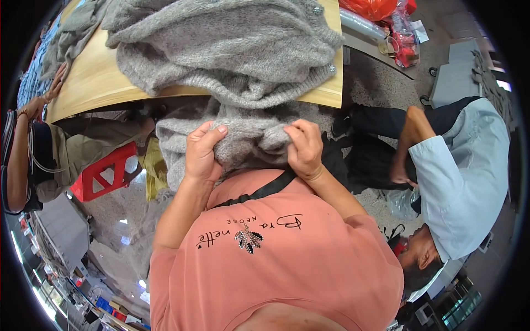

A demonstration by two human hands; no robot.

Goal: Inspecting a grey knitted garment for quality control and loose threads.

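A grey fuzzy knit garment is bunched up over my lap, just below the table's front edge. My left hand pinches it on one side, thumb on top of the knit. On the other side my right hand grips a fold, fingers curled around it. The stretch between both hands is gathered into soft creases. Beyond, a large grey knit heap with a ribbed edge and shiny buttons lies on the table and droops over its edge. Whether it is one piece with the knit in my hands, I cannot tell.
The wooden table spans ahead. At left stands another person, one hand on grey cloth, near a red plastic stool. To my right a person in a light blue shirt bends over dark cloth. Red plastic bags sit far right.
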